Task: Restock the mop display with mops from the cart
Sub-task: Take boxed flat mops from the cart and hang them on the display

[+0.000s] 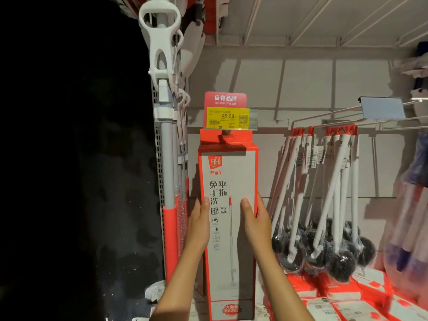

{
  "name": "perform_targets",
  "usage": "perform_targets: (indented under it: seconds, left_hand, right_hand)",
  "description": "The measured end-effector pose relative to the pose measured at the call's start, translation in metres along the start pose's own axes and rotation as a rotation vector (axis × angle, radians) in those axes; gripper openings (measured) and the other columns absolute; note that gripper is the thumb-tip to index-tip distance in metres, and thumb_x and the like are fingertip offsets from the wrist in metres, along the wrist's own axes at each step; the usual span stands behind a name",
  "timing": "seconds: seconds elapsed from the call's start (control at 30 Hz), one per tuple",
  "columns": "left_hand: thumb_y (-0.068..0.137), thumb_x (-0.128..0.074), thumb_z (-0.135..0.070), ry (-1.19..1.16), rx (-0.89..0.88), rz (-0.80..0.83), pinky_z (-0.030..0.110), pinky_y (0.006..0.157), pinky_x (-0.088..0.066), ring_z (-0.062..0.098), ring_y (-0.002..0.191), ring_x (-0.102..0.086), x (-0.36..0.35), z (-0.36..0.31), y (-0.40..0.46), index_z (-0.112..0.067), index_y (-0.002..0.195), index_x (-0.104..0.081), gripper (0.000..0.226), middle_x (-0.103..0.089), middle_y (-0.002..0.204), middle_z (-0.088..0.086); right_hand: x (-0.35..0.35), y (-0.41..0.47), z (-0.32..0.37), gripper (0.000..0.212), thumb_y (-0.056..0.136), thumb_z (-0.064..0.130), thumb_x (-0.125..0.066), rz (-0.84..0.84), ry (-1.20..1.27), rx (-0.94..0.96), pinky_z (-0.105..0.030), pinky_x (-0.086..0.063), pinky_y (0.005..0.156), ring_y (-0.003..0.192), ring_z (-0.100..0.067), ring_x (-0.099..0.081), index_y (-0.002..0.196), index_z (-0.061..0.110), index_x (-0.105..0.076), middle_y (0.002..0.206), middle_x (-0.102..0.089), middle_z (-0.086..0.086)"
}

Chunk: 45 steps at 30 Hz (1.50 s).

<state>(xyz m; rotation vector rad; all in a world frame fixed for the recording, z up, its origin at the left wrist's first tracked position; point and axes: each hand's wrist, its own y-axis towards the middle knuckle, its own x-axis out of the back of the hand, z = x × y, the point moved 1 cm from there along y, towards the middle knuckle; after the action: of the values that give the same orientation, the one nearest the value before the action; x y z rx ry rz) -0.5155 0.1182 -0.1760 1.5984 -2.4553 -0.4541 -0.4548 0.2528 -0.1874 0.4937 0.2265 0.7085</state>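
Boxed mop hanging on its display hook, held in both my hands.

Tall, flat-faced cardboard mop box (228,228), red-edged with a grey printed front, hangs upright, long axis vertical, its tab on a hook under the yellow price tag (228,118). My left hand (199,224) and right hand (256,222) clamp its two side edges, thumbs flat on the front; the other fingers are hidden behind. Glossy white-handled brushes (333,205) with dark round heads hang at the rack's right; the box's bottom is cut off.

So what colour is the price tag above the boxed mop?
The price tag is yellow, topped by a red sign; it is clearest in the head view.
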Motion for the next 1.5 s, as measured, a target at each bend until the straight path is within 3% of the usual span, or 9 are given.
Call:
perform_targets:
  seconds: [0.2, 0.57, 0.7, 0.97, 1.13, 1.23, 1.3, 1.4, 1.5]
  left_hand:
    - [0.105, -0.036, -0.052, -0.008, 0.037, -0.004, 0.038, 0.107, -0.046, 0.006, 0.122, -0.060, 0.005, 0.007, -0.006, -0.037, 0.136, -0.053, 0.039, -0.066, 0.127, -0.015]
    - [0.102, -0.037, -0.054, -0.053, 0.031, 0.031, 0.017, 0.093, -0.043, -0.025, 0.110, -0.053, 0.030, 0.002, -0.063, -0.054, 0.122, -0.055, 0.027, -0.060, 0.116, -0.045]
    - [0.102, -0.037, -0.054, -0.020, 0.059, 0.042, 0.031, 0.114, -0.038, -0.024, 0.118, -0.045, 0.039, -0.003, -0.096, -0.044, 0.137, -0.052, 0.039, -0.055, 0.124, -0.041]
    - [0.086, -0.033, -0.079, 0.262, -0.028, 0.005, 0.038, 0.122, -0.028, -0.004, 0.143, -0.034, 0.055, -0.032, -0.176, -0.042, 0.149, -0.042, 0.074, -0.042, 0.153, -0.024]
    - [0.092, -0.024, -0.076, 0.569, -0.048, -0.030, 0.041, 0.125, -0.024, 0.003, 0.150, -0.022, 0.062, -0.036, -0.224, -0.039, 0.155, -0.031, 0.074, -0.027, 0.163, -0.016]
    - [0.095, -0.030, -0.067, 0.705, -0.039, -0.086, 0.040, 0.125, -0.022, 0.010, 0.152, -0.022, 0.059, -0.041, -0.267, -0.030, 0.155, -0.034, 0.071, -0.028, 0.164, -0.006]
    - [0.105, -0.050, -0.042, 0.778, -0.202, -0.197, 0.050, 0.117, -0.038, 0.027, 0.145, -0.041, 0.055, -0.046, -0.301, -0.010, 0.146, -0.051, 0.052, -0.046, 0.154, 0.012]
    - [0.100, -0.051, -0.031, 0.978, -0.200, -0.176, 0.054, 0.108, -0.047, 0.043, 0.134, -0.051, 0.047, -0.048, -0.339, 0.010, 0.136, -0.054, 0.054, -0.052, 0.142, 0.029]
    - [0.100, -0.033, -0.045, 1.045, 0.048, -0.195, 0.041, 0.125, -0.025, 0.030, 0.149, -0.033, 0.045, -0.057, -0.375, -0.006, 0.151, -0.042, 0.065, -0.036, 0.159, 0.016]
  right_hand:
    - [0.005, -0.010, 0.002, 0.041, 0.102, 0.029, -0.055, 0.050, -0.047, -0.073, -0.001, -0.042, 0.081, 0.121, -0.005, -0.058, 0.142, 0.024, -0.054, 0.128, -0.064, 0.013]
    - [0.010, -0.074, 0.026, 0.044, 0.100, 0.024, -0.059, 0.031, -0.070, -0.093, -0.022, -0.041, 0.108, 0.128, 0.004, -0.049, 0.143, 0.027, -0.050, 0.137, -0.054, 0.022]
    - [0.016, -0.107, 0.041, 0.043, 0.099, 0.017, -0.061, -0.001, -0.075, -0.053, 0.002, -0.036, 0.090, 0.110, 0.030, -0.046, 0.125, 0.047, -0.046, 0.119, -0.048, 0.044]
    - [0.041, -0.172, 0.080, 0.048, 0.098, 0.035, -0.061, 0.074, -0.145, -0.028, -0.035, -0.036, 0.117, 0.138, -0.002, -0.043, 0.144, 0.028, -0.050, 0.148, -0.049, 0.012]
    - [0.062, -0.215, 0.091, 0.055, 0.088, 0.050, -0.053, 0.159, -0.217, -0.018, -0.034, -0.032, 0.119, 0.141, 0.001, -0.037, 0.141, 0.034, -0.051, 0.150, -0.047, 0.015]
    - [0.078, -0.236, 0.094, 0.055, 0.090, 0.051, -0.055, 0.232, -0.262, -0.002, -0.010, -0.026, 0.114, 0.141, 0.006, -0.034, 0.143, 0.037, -0.050, 0.153, -0.043, 0.016]
    - [0.088, -0.250, 0.097, 0.053, 0.093, 0.048, -0.057, 0.285, -0.286, -0.005, 0.001, -0.020, 0.108, 0.142, 0.006, -0.033, 0.143, 0.037, -0.049, 0.154, -0.042, 0.015]
    - [0.106, -0.275, 0.101, 0.059, 0.091, 0.049, -0.056, 0.356, -0.293, -0.006, -0.001, -0.018, 0.110, 0.142, 0.005, -0.032, 0.146, 0.029, -0.050, 0.153, -0.043, 0.014]
    - [0.118, -0.305, 0.107, 0.065, 0.085, 0.052, -0.052, 0.436, -0.269, -0.062, -0.016, -0.021, 0.119, 0.141, 0.006, -0.032, 0.146, 0.027, -0.050, 0.153, -0.043, 0.014]
